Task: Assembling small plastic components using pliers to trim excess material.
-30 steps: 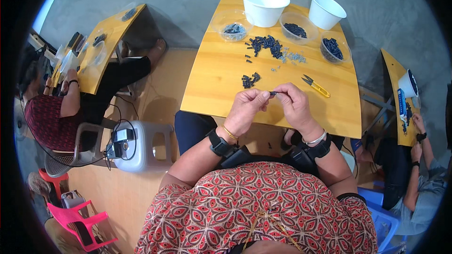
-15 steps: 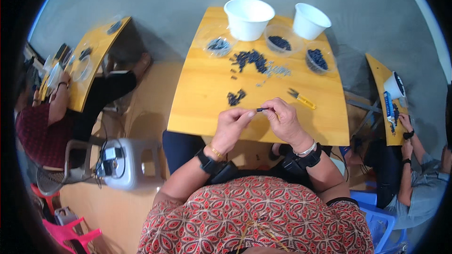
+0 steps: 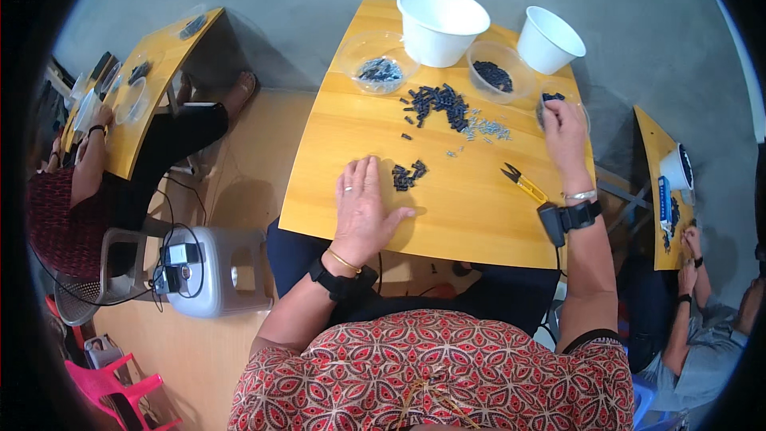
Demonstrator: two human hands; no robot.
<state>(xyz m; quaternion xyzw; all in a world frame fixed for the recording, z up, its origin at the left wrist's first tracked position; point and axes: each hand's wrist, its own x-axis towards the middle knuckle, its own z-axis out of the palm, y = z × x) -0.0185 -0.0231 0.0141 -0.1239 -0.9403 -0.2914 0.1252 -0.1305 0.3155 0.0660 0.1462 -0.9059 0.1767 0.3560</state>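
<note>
My left hand (image 3: 361, 209) lies flat on the yellow wooden table (image 3: 463, 227), fingers stretched out and thumb apart, holding nothing. Just right of its fingertips is a small group of short black pieces (image 3: 405, 178). At the table's right edge my right hand (image 3: 566, 140) reaches into a clear plastic bowl (image 3: 588, 121) of dark pieces. Its fingers are pinched together, and whatever lies between them is hidden. Yellow-handled thread snips (image 3: 527, 186) rest left of my right wrist. Farther back are a larger heap of black pieces (image 3: 440, 105) and scattered small silvery pieces (image 3: 488, 128).
Two white tubs (image 3: 441, 28) (image 3: 550, 41) stand at the far edge. Between and beside them are a clear bowl of silvery-blue pieces (image 3: 380, 72) and one of black pieces (image 3: 492, 76). Co-workers sit at tables left (image 3: 159, 84) and right (image 3: 650, 183). A grey stool (image 3: 219, 271) holds cabled devices.
My hands have parted from the small dark piece they held together. The left has come down flat on the table; the right has moved right and away from me to the bowl.
</note>
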